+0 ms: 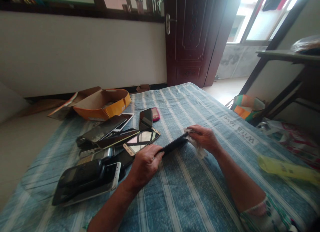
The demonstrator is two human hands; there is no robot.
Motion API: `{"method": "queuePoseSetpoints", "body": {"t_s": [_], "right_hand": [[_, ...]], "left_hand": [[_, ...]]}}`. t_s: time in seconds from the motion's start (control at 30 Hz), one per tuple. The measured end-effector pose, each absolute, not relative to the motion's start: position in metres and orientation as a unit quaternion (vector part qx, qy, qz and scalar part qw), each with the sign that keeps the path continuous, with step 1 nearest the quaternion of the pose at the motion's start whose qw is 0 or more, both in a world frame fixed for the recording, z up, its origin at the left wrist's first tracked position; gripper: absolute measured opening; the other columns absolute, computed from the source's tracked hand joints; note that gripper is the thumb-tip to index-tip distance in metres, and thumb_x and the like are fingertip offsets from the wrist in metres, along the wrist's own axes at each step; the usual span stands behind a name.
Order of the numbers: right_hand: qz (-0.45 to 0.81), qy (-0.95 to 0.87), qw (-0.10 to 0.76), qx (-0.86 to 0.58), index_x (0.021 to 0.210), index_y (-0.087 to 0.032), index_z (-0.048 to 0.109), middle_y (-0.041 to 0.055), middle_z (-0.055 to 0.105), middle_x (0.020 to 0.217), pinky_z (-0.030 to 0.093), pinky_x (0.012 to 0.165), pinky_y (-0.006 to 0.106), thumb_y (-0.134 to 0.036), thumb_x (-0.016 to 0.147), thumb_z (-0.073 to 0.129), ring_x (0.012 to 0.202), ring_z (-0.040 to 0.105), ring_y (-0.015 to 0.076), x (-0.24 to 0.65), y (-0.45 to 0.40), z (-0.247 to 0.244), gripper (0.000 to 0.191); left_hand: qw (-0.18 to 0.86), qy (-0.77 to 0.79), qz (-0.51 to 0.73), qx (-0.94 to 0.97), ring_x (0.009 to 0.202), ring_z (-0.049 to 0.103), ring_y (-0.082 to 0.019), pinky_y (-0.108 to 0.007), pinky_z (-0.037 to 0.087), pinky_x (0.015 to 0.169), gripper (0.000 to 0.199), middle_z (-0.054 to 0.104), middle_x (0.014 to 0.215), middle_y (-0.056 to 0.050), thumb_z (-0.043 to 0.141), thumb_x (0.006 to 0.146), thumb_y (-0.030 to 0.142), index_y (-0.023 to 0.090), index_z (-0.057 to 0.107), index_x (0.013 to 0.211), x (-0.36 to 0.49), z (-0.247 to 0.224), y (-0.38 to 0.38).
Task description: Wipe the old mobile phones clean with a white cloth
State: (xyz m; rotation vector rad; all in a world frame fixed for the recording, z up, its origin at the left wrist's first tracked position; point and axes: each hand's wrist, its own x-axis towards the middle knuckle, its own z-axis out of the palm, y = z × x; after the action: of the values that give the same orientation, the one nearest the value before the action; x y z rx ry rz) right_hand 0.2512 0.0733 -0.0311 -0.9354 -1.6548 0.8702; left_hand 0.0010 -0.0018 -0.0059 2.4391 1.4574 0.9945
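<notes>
Dark red panelled door at rear, metal handle fitted. Window to its right. Opened orange cardboard box on striped cloth, far left. Yellow item, blurred, at right.

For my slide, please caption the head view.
Left hand grips a dark flat device; right hand holds a white wipe at its far end.

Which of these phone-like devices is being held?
The slim dark device: the left hand grips one end, while the right hand holds a white wipe at the other. The other devices lie unheld, several stacked together.
</notes>
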Motion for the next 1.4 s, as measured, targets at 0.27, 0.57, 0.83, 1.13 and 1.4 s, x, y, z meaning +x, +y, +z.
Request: {"method": "queuePoseSetpoints", "body": {"t_s": [0.27, 0.57, 0.83, 1.13, 1.4], "right_hand": [[0.450, -0.602, 0.502, -0.429, 0.099, -0.020, 0.074, 0.0043, 0.074, 0.096, 0.050, 0.090, 0.038, -0.039, 0.071, 0.074, 0.090, 0.067, 0.0209, 0.253, 0.075, -0.038, 0.035], [0.467, -0.583, 0.494, -0.444, 0.097, -0.018, 0.074, 0.0028, 0.074, 0.083, 0.053, 0.078, 0.034, -0.041, 0.067, 0.076, 0.078, 0.067, 0.0188, 0.253, 0.074, -0.039, 0.038], [0.392, -0.637, 0.506, -0.429, 0.088, -0.019, 0.075, 0.0017, 0.072, 0.079, 0.053, 0.069, 0.030, -0.034, 0.072, 0.072, 0.073, 0.065, 0.0174, 0.252, 0.060, -0.009, 0.023], [0.204, -0.772, 0.471, -0.375, 0.090, -0.021, 0.072, 0.0033, 0.069, 0.083, 0.052, 0.068, 0.027, -0.023, 0.083, 0.062, 0.075, 0.066, 0.0168, 0.233, 0.035, 0.034, 0.012], [0.086, -0.861, 0.381, -0.326, 0.089, -0.019, 0.067, 0.0045, 0.064, 0.082, 0.047, 0.068, 0.026, -0.015, 0.090, 0.052, 0.075, 0.060, 0.0160, 0.184, 0.018, 0.061, 0.016]], "left_hand": [[0.077, 0.490, 0.328, 0.804, 0.068, 0.064, -0.016, -0.024, 0.051, 0.062, 0.016, 0.067, 0.074, -0.004, 0.052, 0.086, 0.019, 0.017, 0.068, 0.084, 0.001, -0.004, -0.003], [0.076, 0.494, 0.331, 0.801, 0.069, 0.065, -0.017, -0.025, 0.050, 0.063, 0.013, 0.067, 0.073, -0.004, 0.055, 0.084, 0.016, 0.016, 0.068, 0.083, 0.002, -0.004, -0.003], [0.093, 0.499, 0.312, 0.803, 0.072, 0.064, -0.016, -0.024, 0.050, 0.066, 0.016, 0.067, 0.077, -0.004, 0.053, 0.085, 0.013, 0.017, 0.069, 0.087, -0.001, -0.005, -0.005], [0.083, 0.491, 0.336, 0.799, 0.074, 0.065, -0.017, -0.026, 0.051, 0.068, 0.012, 0.068, 0.078, -0.005, 0.059, 0.084, 0.017, 0.019, 0.069, 0.089, 0.002, 0.001, -0.008], [0.076, 0.464, 0.396, 0.789, 0.075, 0.064, -0.017, -0.026, 0.050, 0.068, 0.013, 0.068, 0.080, -0.004, 0.051, 0.088, 0.020, 0.018, 0.064, 0.089, 0.000, 0.026, -0.016]]}}
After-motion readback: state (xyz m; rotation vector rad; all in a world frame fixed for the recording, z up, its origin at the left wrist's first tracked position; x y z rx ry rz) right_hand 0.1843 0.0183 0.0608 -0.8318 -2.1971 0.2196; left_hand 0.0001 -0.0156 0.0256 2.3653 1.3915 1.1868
